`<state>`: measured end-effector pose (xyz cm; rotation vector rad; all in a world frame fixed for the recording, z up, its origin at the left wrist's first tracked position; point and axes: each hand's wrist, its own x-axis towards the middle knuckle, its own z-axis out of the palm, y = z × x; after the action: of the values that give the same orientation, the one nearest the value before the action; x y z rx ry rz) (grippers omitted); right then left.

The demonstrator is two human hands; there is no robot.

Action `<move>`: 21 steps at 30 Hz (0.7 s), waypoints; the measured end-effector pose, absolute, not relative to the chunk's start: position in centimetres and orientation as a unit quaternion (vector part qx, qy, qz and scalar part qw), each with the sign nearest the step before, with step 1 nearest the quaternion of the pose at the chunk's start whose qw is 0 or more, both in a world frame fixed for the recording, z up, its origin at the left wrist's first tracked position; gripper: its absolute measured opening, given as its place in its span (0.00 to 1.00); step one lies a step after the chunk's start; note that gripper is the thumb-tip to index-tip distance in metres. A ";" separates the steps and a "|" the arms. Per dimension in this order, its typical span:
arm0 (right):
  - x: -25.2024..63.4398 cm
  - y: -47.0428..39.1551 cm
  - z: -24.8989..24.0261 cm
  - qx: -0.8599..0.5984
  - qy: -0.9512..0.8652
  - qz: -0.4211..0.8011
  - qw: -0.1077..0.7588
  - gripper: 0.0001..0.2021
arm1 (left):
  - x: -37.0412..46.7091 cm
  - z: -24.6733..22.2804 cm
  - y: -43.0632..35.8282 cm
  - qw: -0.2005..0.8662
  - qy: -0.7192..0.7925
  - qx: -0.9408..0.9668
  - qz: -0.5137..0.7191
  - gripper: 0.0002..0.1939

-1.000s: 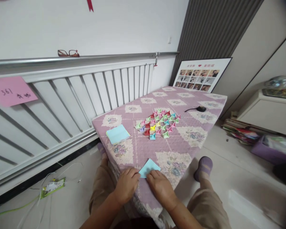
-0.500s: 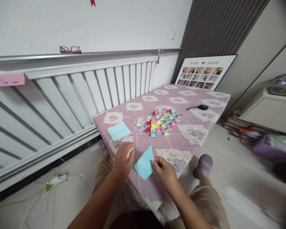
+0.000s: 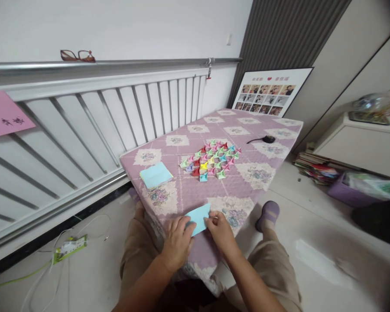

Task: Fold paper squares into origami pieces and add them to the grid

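A light blue paper sheet (image 3: 199, 218) lies at the near end of the table, between my hands. My left hand (image 3: 178, 240) is on its left edge, with the fingers bent over the paper. The thumb and fingers of my right hand (image 3: 218, 227) pinch its right edge. Beyond them, small folded paper pieces (image 3: 211, 160) in red, pink, green, yellow and blue sit in a slanted cluster. A stack of square paper (image 3: 156, 175), blue on top, rests on the left side of the table.
The table (image 3: 188, 193) wears a purple floral cloth. A black object with a cord (image 3: 268, 139) lies at its far right. A white radiator (image 3: 110, 117) runs along the left, and a photo board (image 3: 273, 92) leans behind.
My left hand has moved right and down onto the blue sheet, which now shows a lower, wider shape. My right hand still pinches its right edge. The camera view has shifted slightly.
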<state>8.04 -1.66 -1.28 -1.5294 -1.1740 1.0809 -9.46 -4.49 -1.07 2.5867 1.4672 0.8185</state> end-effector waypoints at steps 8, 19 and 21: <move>9.3 -1.8 -1.1 -0.644 -0.687 0.201 0.270 0.10 | -9.2 -2.0 -2.7 0.042 0.461 0.861 0.212 0.09; 10.2 -3.0 -1.9 -0.521 -0.817 0.096 0.229 0.11 | -9.1 -2.0 -2.7 0.110 0.476 0.855 0.176 0.10; 10.4 -3.3 -1.8 -0.508 -0.819 0.120 0.237 0.11 | -9.2 -2.0 -2.4 0.132 0.484 0.845 0.183 0.10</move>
<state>10.36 -3.27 -1.85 -1.3923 -2.2464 0.3295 -9.19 -2.42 -2.01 2.4530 1.4061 0.5322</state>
